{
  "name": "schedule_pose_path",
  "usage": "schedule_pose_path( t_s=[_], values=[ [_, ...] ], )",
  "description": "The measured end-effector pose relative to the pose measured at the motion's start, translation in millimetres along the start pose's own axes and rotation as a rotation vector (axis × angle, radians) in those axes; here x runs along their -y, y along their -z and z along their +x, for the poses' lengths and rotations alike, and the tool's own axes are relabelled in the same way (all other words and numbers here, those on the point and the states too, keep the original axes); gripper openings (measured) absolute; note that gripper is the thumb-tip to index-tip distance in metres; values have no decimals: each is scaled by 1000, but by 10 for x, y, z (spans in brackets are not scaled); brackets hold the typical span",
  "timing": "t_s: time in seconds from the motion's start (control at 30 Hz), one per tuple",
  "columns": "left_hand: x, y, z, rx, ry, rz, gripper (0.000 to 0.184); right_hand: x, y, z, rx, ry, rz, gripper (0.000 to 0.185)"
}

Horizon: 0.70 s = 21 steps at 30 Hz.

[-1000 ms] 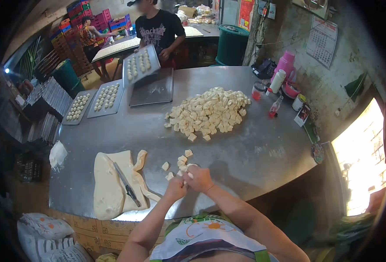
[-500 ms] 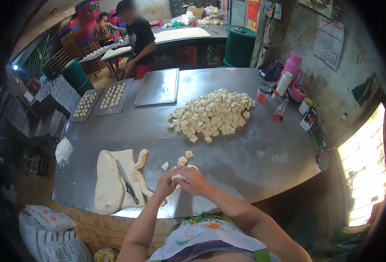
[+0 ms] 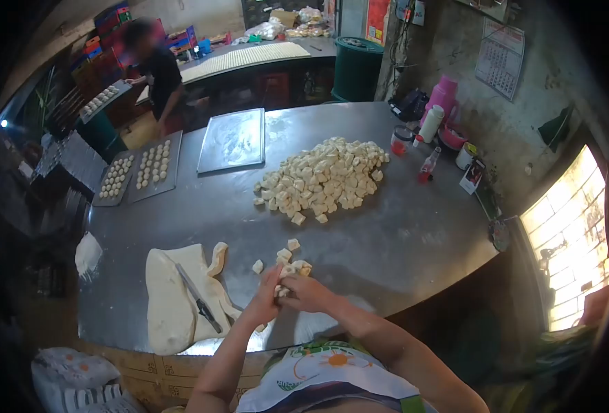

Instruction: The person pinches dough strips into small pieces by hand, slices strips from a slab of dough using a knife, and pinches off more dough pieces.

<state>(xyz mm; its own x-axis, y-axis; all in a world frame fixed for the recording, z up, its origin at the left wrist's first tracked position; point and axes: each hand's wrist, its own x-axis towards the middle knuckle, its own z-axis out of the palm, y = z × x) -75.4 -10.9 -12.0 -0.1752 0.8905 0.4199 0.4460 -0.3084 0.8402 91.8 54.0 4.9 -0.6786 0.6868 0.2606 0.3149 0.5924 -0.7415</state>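
Near the table's front edge, my left hand point(image 3: 266, 301) and my right hand point(image 3: 306, 293) meet, fingers curled around small dough pieces point(image 3: 282, 292). Exactly how each grips is partly hidden. More cut pieces point(image 3: 284, 255) lie just beyond my fingers. Left of my hands rests a large dough slab point(image 3: 169, 303) with a knife point(image 3: 198, 297) on top. A dough strip point(image 3: 217, 259) curves along the slab's right side, its lower end near my left hand. A big heap of dough pieces point(image 3: 325, 175) sits farther back.
Trays of dough balls point(image 3: 138, 191) and a metal tray point(image 3: 233, 140) lie at the back left. A person in black point(image 3: 160, 76) stands beyond, holding another tray point(image 3: 103, 100). White flour point(image 3: 88, 255) is at the left edge. Bottles point(image 3: 430, 165) and a pink flask point(image 3: 443, 97) stand right.
The person in black has moved left and holds a tray of dough balls out to the left. My hands have shifted slightly and their fingers have changed position around the dough. The camera view has shifted.
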Motion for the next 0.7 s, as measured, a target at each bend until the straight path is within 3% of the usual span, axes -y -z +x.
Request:
schedule_pose_path(
  t_s=[0.1,0.13,0.23,0.27,0.37,0.4,0.5,0.53,0.6,0.63,0.7],
  values=[
    [200,184,68,339,57,-36,29,112,-58,100,-111,230,218,33],
    [215,160,30,332,57,-33,29,107,-90,102,-107,236,219,33],
    [132,-89,-102,295,209,149,35,-48,-166,36,-88,-184,-110,47],
    [73,-81,-170,287,215,149,35,-141,-165,-3,-79,-180,-110,47],
    [-274,23,-190,555,-49,162,39,-501,-31,-10,125,-250,-399,40],
    [-373,43,-190,550,-49,167,39,-548,-35,-84,124,-244,-398,40],
    [-585,137,-35,375,456,-125,37,-624,-106,-166,-180,10,-259,39],
    [-576,95,-61,359,456,-115,37,-460,-61,-167,-177,27,-251,39],
    [-430,-145,-99,41,87,17,37,-145,65,-150,35,1,60,45],
    [-388,-221,-83,-107,-91,76,37,-87,107,-101,30,4,62,45],
    [-284,-174,-93,-7,-2,66,35,17,139,-78,-1,125,170,41]
  ],
)
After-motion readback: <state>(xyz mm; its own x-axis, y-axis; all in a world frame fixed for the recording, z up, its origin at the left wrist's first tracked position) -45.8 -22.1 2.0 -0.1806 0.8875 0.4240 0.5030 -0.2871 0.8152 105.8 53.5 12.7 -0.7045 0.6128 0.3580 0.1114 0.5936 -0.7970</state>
